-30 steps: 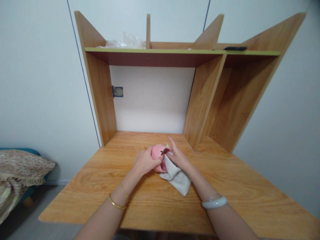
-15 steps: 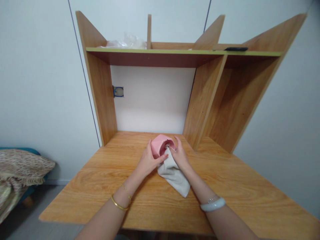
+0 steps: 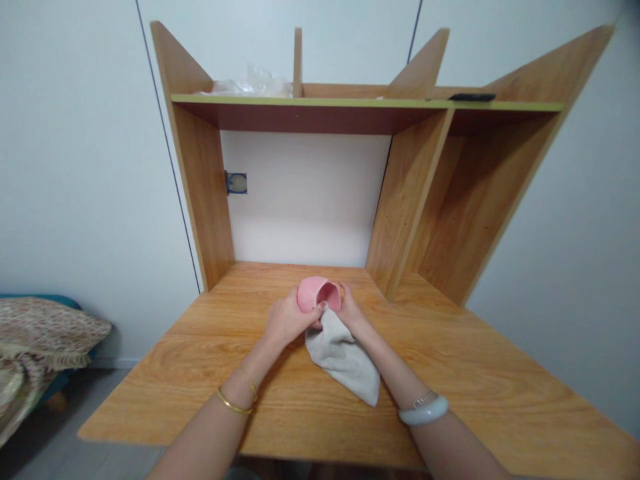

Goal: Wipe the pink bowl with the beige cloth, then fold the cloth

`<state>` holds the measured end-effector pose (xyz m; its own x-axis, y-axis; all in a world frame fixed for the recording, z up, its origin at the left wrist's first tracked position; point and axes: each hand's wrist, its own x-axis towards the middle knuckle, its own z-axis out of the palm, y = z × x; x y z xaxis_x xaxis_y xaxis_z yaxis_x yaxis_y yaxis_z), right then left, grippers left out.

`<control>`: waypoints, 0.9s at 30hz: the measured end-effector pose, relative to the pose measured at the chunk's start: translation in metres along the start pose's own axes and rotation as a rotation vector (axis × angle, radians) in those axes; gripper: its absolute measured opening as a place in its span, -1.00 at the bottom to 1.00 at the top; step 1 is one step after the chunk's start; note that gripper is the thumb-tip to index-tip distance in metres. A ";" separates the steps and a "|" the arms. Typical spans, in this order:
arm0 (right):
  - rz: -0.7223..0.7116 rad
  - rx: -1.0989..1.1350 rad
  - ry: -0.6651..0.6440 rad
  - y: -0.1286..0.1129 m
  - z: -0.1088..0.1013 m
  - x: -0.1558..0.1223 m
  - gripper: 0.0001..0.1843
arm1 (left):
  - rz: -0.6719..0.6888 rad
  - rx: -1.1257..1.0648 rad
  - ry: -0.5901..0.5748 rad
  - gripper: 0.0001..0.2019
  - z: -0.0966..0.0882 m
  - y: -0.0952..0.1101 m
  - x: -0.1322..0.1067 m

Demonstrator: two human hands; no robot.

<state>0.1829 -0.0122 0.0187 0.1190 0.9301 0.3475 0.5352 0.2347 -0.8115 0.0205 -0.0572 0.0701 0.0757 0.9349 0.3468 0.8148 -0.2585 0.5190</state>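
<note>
A pink cup-like vessel [image 3: 307, 291], its exact kind unclear, is tilted over the desk with its opening towards me. My left hand [image 3: 289, 316] is closed around its left side, thumb near the lower rim. At the opening's right side, my right hand [image 3: 353, 313] is closed on a light grey cloth [image 3: 345, 360] and touches the rim. One end of the cloth is gathered at the mouth of the vessel. The rest hangs down onto the desk between my forearms. Some of my fingertips are hidden behind the vessel and the cloth.
The wooden desk [image 3: 200, 373] carries a shelf unit [image 3: 410, 220] at its back. On the upper shelf lie a clear plastic bag [image 3: 255, 85] and a dark flat object [image 3: 472, 97]. A wall socket box [image 3: 237, 183] shows at the back left. A patterned blanket [image 3: 45, 333] lies off to the left.
The vessel has turned and shifted slightly left and towards me. My left thumb has moved to the rim by the cloth. The cloth's hanging part has spread lower.
</note>
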 end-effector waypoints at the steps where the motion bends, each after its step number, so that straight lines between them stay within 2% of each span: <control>1: -0.009 -0.012 0.002 -0.001 -0.001 0.000 -0.10 | 0.002 0.011 0.006 -0.45 0.000 0.000 0.000; 9: -0.043 -0.110 -0.021 -0.009 -0.008 -0.002 -0.21 | 0.039 0.152 0.020 -0.41 0.002 0.004 -0.005; 17: 0.004 -0.260 0.015 -0.020 -0.013 -0.009 -0.11 | 0.078 0.253 0.021 -0.43 -0.002 0.009 -0.010; 23: 0.072 -0.464 0.040 -0.030 -0.027 -0.009 -0.15 | 0.227 0.304 -0.032 -0.50 -0.001 0.008 -0.011; 27: 0.044 -0.468 0.065 -0.029 -0.029 -0.008 -0.17 | 0.165 0.265 -0.043 -0.47 0.002 0.008 -0.010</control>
<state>0.1904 -0.0351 0.0529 0.1945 0.9132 0.3582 0.8458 0.0289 -0.5328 0.0268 -0.0682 0.0691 0.2387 0.8965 0.3733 0.9106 -0.3402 0.2348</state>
